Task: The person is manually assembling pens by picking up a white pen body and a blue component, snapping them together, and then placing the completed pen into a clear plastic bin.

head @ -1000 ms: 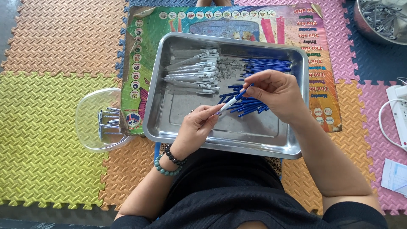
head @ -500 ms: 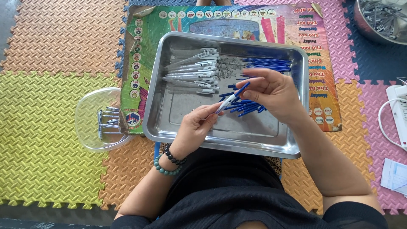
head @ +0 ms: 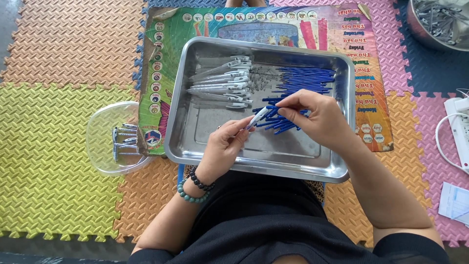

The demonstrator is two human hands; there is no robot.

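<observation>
A steel tray (head: pixel 303 168) rests on my lap and the mat. Inside it lie several white pen barrels (head: pixel 222 83) at the back left, a small heap of metal springs (head: pixel 264 78) in the middle, and a pile of blue refills (head: pixel 305 80) at the right. My left hand (head: pixel 222 146) pinches the lower end of a white-and-blue pen (head: pixel 258 116) over the tray's middle. My right hand (head: pixel 315 115) grips the pen's upper end with its fingertips, just above loose blue refills (head: pixel 281 124).
A clear plastic bowl (head: pixel 105 146) holding several finished pens sits left of the tray. A colourful poster (head: pixel 371 73) lies under the tray on foam puzzle mats. A metal bowl of parts (head: pixel 439 22) is at top right; white cable and papers (head: pixel 457 200) at right.
The pen between both hands has tilted slightly and my right fingers have shifted along its upper end. The tray and its contents stay put.
</observation>
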